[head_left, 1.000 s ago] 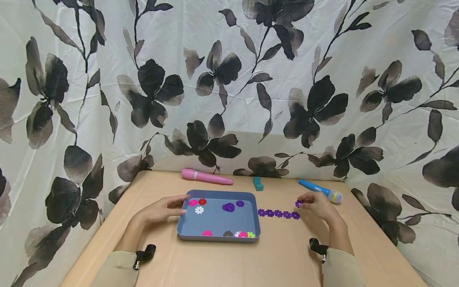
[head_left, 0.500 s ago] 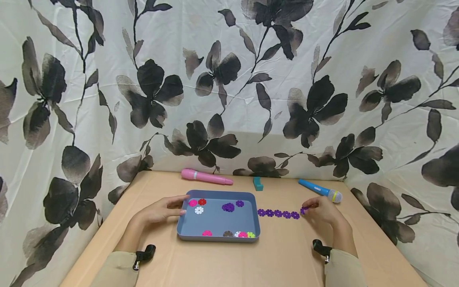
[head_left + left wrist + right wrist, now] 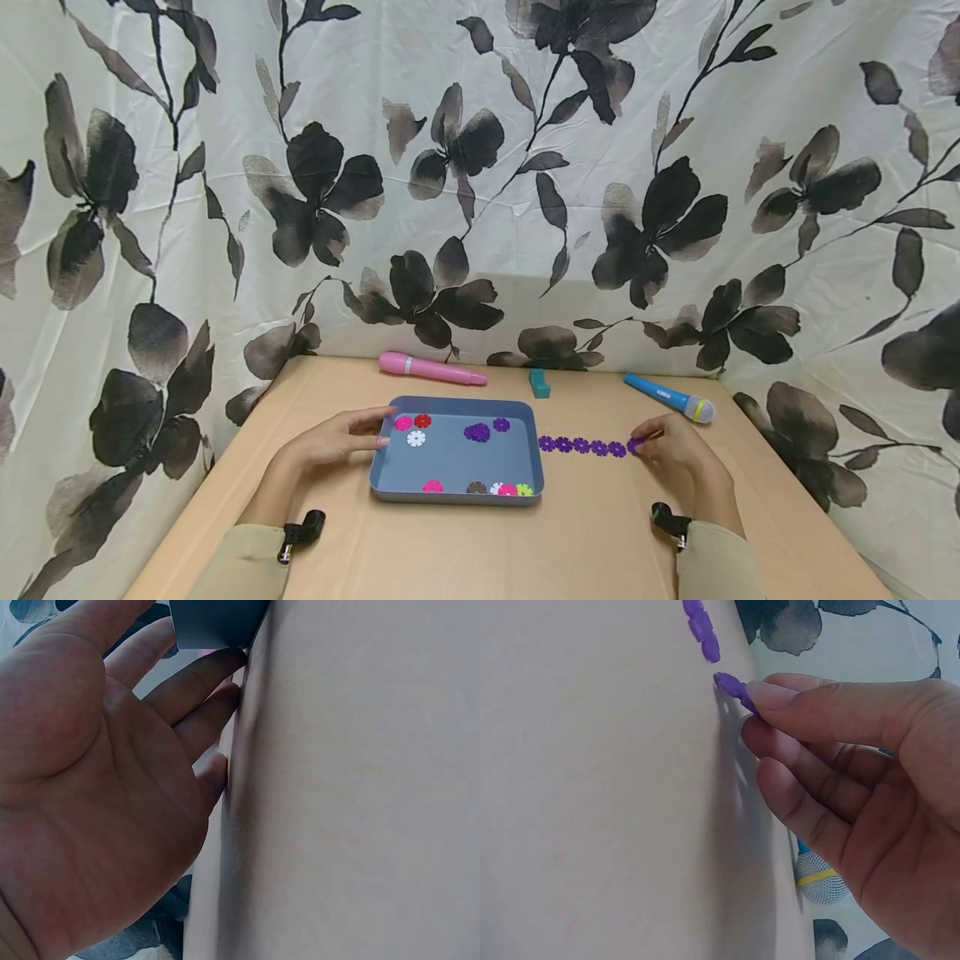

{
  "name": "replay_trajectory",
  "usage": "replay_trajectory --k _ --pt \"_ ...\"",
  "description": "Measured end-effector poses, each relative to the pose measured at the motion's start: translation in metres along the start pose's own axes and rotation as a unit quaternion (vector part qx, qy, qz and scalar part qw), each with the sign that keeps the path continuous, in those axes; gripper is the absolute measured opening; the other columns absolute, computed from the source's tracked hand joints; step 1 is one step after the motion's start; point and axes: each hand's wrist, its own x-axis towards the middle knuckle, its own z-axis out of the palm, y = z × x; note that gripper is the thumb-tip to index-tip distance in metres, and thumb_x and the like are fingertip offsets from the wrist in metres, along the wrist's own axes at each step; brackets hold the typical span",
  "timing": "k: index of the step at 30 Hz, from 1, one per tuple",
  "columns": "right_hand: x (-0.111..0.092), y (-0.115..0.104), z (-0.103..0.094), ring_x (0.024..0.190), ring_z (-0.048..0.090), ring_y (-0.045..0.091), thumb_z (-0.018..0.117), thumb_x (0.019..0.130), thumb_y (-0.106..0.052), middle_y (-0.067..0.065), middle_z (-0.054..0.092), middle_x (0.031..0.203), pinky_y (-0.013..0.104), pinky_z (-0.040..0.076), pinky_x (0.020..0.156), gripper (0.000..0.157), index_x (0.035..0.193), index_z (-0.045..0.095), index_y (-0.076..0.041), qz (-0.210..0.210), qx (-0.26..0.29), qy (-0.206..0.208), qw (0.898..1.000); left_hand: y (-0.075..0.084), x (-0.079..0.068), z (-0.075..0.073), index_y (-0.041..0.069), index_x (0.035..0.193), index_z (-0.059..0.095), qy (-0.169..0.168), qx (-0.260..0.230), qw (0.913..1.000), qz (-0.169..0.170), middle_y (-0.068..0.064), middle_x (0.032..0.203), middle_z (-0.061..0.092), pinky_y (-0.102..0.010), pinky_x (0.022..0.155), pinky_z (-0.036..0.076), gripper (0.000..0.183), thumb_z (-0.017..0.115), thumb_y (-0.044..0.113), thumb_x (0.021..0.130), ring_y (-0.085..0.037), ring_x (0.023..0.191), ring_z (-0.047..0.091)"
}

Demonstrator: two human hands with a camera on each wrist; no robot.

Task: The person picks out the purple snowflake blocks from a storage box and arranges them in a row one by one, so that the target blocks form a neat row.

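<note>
My right hand (image 3: 671, 446) pinches a purple flower-shaped disc (image 3: 735, 690) between thumb and fingertips at the right end of a row of purple flower discs (image 3: 582, 446). In the right wrist view the disc tilts, its far edge low at the table, with a narrow gap to the row's last disc (image 3: 709, 645). My left hand (image 3: 333, 437) rests with extended fingers at the left side of a grey-blue tray (image 3: 457, 500), fingertips at its rim. Inside the tray lie a purple cluster (image 3: 477, 432), another purple disc (image 3: 502, 425) and several pink, red, white, brown and green ones.
Along the back of the table (image 3: 585, 542) lie a pink toy microphone (image 3: 433, 368), a small teal block (image 3: 539, 383) and a blue toy microphone (image 3: 670, 397). The blue one is just behind my right hand. A floral curtain (image 3: 480, 208) rises behind the table's back edge.
My right hand has moved the held purple disc down and slightly right, from above the row's end to beside its last disc. My left hand and the tray stay in place.
</note>
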Motion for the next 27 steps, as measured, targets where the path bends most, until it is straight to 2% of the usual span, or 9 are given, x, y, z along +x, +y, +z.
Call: replay_trajectory --k 5,12,19,21,27 --pt "0.001 0.003 0.002 0.082 0.058 0.02 0.075 0.089 0.006 0.017 0.075 0.1 0.026 0.051 0.063 0.018 0.107 0.076 0.006 0.003 -0.005 0.0 1.0 0.0 0.0 0.0 0.008 0.16 0.041 -0.001 -0.003 1.0 -0.005 -0.019 0.167 0.036 -0.061 0.126 0.024 0.066 0.069 0.026 0.102 -0.043 0.155 0.031" --pt "0.002 0.007 0.003 0.086 0.056 0.021 0.075 0.089 0.004 0.016 0.075 0.102 0.027 0.048 0.066 0.018 0.107 0.077 0.003 -0.002 -0.027 -0.003 1.0 0.002 -0.001 0.0 0.008 0.16 0.041 -0.001 0.0 1.0 -0.006 -0.019 0.166 0.038 -0.062 0.125 0.025 0.067 0.069 0.028 0.102 -0.043 0.154 0.033" --pt "0.003 0.005 0.002 0.089 0.059 0.021 0.073 0.09 0.004 0.016 0.074 0.103 0.029 0.05 0.069 0.02 0.11 0.075 0.004 0.004 -0.032 -0.006 0.999 0.001 0.001 0.001 0.011 0.16 0.042 0.001 0.0 0.9999 -0.012 -0.016 0.166 0.038 -0.06 0.126 0.024 0.066 0.07 0.027 0.102 -0.041 0.155 0.032" --pt "0.003 0.001 0.002 0.09 0.059 0.022 0.071 0.092 0.003 0.016 0.073 0.105 0.029 0.051 0.07 0.021 0.113 0.074 0.003 0.006 -0.035 0.003 0.999 0.001 0.001 0.001 0.01 0.159 0.043 0.002 0.0 0.9999 -0.011 -0.016 0.166 0.037 -0.06 0.127 0.023 0.065 0.069 0.025 0.102 -0.041 0.155 0.031" --pt "0.013 -0.019 0.009 0.095 0.061 0.024 0.072 0.095 -0.002 0.021 0.071 0.115 0.024 0.055 0.07 0.028 0.123 0.072 0.002 -0.042 -0.042 0.058 0.997 0.001 0.0 0.001 0.009 0.159 0.043 0.004 0.002 0.9999 -0.01 -0.017 0.166 0.038 -0.061 0.126 0.023 0.065 0.069 0.025 0.102 -0.041 0.155 0.032"
